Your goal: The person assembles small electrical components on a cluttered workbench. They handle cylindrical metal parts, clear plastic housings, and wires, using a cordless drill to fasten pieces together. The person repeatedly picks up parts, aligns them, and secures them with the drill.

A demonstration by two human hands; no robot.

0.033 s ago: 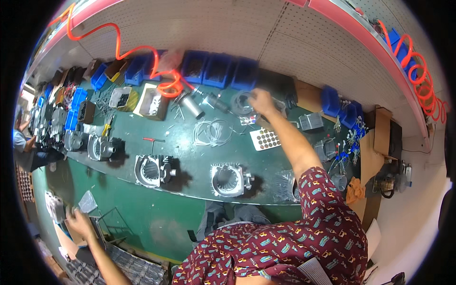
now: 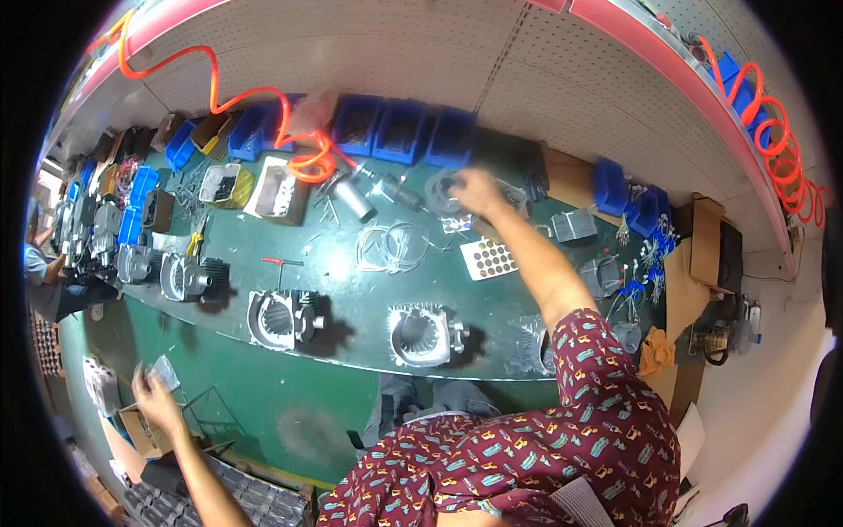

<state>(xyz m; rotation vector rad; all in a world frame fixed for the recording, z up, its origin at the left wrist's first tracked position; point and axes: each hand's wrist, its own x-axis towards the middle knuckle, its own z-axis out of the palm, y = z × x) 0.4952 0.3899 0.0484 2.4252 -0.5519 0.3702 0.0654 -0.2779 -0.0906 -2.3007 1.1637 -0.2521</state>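
I am looking at a dark green bench top (image 2: 351, 290) carrying silver-grey metal housings (image 2: 421, 334). Bright blue bins (image 2: 395, 132) are lining the far edge, under a coiled orange hose (image 2: 299, 154). My right sleeve (image 2: 606, 413) is showing maroon cloth with a small multicoloured print. A white card with dark round dots (image 2: 489, 259) is lying beside pale wire loops (image 2: 391, 244); the far wall (image 2: 351, 61) is off-white pegboard.

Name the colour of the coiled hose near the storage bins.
Orange coiled hose, clearest in the head view.
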